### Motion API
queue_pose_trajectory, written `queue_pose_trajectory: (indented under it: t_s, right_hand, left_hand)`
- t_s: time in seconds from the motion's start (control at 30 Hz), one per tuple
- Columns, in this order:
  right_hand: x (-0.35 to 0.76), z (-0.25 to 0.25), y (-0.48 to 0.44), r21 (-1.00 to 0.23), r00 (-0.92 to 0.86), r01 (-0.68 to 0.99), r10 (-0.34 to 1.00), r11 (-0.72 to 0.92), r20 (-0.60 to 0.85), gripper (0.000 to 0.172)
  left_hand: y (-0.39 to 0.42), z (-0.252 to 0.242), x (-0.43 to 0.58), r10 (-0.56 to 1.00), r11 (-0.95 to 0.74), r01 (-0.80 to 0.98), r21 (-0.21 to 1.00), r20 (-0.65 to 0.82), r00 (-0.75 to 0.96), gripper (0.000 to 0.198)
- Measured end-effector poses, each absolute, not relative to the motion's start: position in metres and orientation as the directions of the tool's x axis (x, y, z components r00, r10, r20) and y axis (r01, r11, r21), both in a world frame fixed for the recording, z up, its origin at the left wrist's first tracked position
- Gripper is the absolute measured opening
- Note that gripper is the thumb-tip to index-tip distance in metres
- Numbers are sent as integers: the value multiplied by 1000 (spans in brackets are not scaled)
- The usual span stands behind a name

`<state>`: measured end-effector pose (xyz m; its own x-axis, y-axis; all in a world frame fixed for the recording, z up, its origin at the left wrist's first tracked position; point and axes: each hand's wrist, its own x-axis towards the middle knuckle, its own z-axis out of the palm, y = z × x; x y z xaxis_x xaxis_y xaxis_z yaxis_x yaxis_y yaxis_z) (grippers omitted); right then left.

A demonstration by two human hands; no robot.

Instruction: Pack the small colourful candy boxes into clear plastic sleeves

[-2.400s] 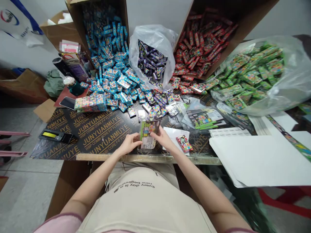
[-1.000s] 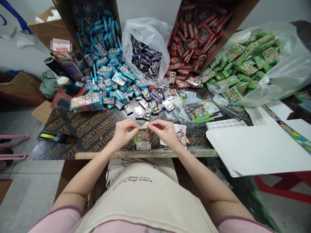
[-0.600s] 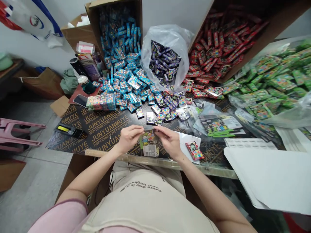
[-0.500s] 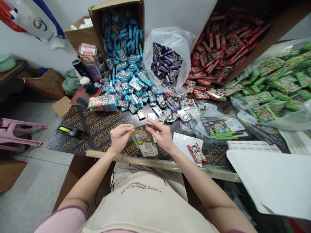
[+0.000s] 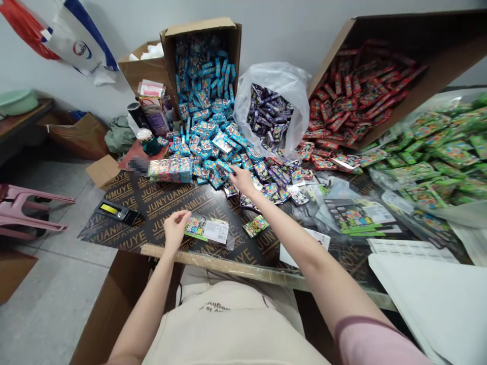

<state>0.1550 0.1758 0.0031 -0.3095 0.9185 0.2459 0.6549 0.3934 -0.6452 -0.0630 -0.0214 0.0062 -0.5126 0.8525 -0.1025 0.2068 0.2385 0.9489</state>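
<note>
My left hand [image 5: 175, 226] is closed in a pinch on the left end of a clear sleeve packet [image 5: 208, 230], which holds a colourful card and a white label and lies flat near the table's front edge. My right hand [image 5: 240, 178] is stretched far forward to the foot of the heap of blue packets [image 5: 205, 126]. Its fingertips are pressed together on one blue packet [image 5: 224, 167]. A small green packet [image 5: 255, 225] lies loose on the board between my arms.
Behind the heap are a tipped box of blue packets [image 5: 228, 35], a bag of purple packets [image 5: 272, 109], a box of red packets [image 5: 357, 86] and a bag of green ones [image 5: 437, 147]. White sheets [image 5: 437, 299] lie right, a black-yellow tool [image 5: 116, 211] and a pink stool [image 5: 23, 213] left.
My hands came apart from the top of the upright sleeve packet. It now lies flat in my left hand, further left. My right hand has reached forward to the blue heap. The view tilted up.
</note>
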Motion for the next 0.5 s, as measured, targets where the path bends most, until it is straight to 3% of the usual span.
queue_pose_trajectory:
  t_s: [0.07,0.13,0.2,0.23,0.33,0.43,0.5]
  right_hand:
    - [168,9,145,-693,-368,529,868,490,333,35]
    - [182,15,108,-731,-500,307,756,610,422,35]
    - [196,19,73,-727,-632,162,636,668,444,36]
    - [202,21,58,-720,-670,143,602,679,435,37]
    - [217,23,29,-694,-652,252,648,674,392,45]
    - [220,20,14,-637,-579,435,739,637,344,75]
    - [218,16,7,-602,-553,501,765,622,331,81]
  left_hand:
    - [-11,11,-52,884,303,-33,952,-294,-364,48]
    - [-4,15,-40,868,448,-312,838,-491,-72,55]
    - [-1,17,-26,807,580,-425,695,-561,185,48]
    - [-2,17,-18,792,604,-422,676,-565,230,46]
    - [-6,14,4,833,541,-412,733,-536,140,52]
    - [-11,7,21,879,442,-393,806,-476,12,59]
    - [-14,3,26,903,408,-314,857,-429,3,65]
